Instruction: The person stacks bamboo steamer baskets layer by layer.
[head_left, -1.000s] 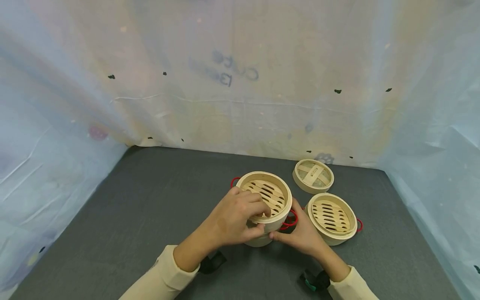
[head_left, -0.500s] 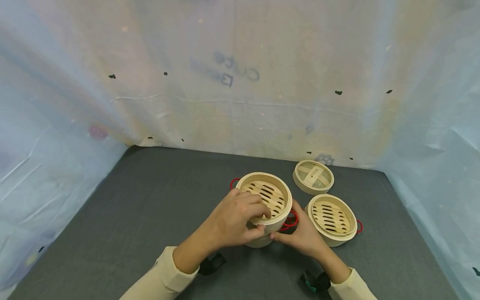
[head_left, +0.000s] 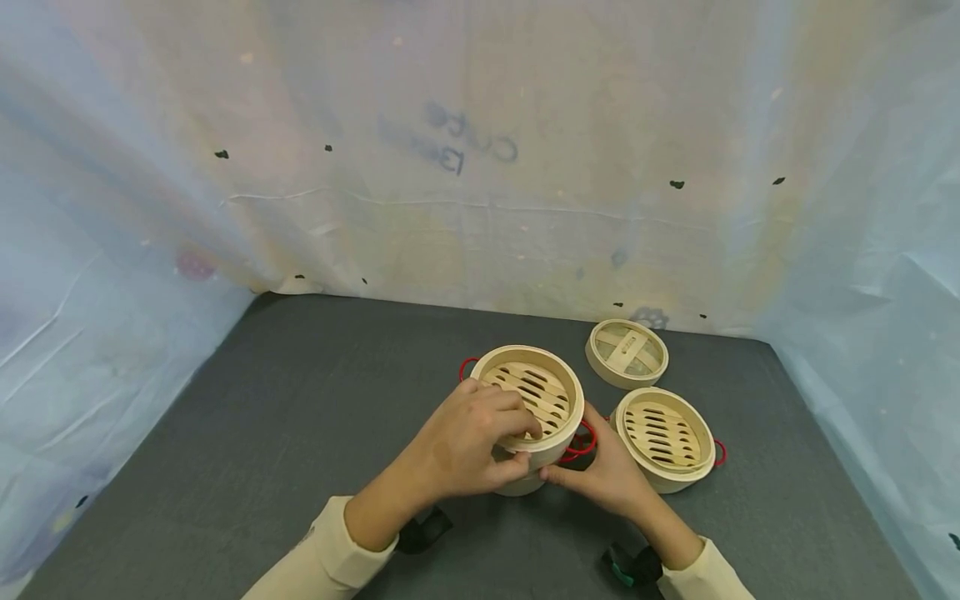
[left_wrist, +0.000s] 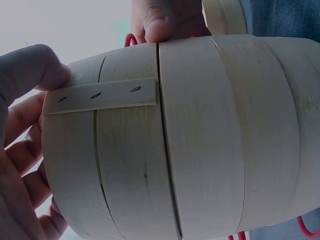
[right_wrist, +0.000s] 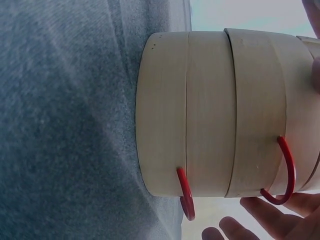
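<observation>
Two round bamboo steamer baskets stand stacked in the middle of the table. My left hand [head_left: 480,433] pinches the near rim of the upper steamer basket [head_left: 551,383], fingers inside over the slatted base and thumb outside. In the left wrist view its thumb [left_wrist: 52,75] lies by a stapled bamboo strip. My right hand [head_left: 607,467] holds the right side of the stack, thumb in front near the seam, fingers behind. The lower steamer basket [right_wrist: 162,115] rests on the table in the right wrist view. Each basket shows a red loop handle [right_wrist: 287,172].
Another steamer basket [head_left: 701,417] with slatted base and red handle stands right of my right hand. A round bamboo lid [head_left: 660,371] lies behind it. Plastic sheeting [head_left: 480,250] closes off the back and sides of the dark table [head_left: 337,358].
</observation>
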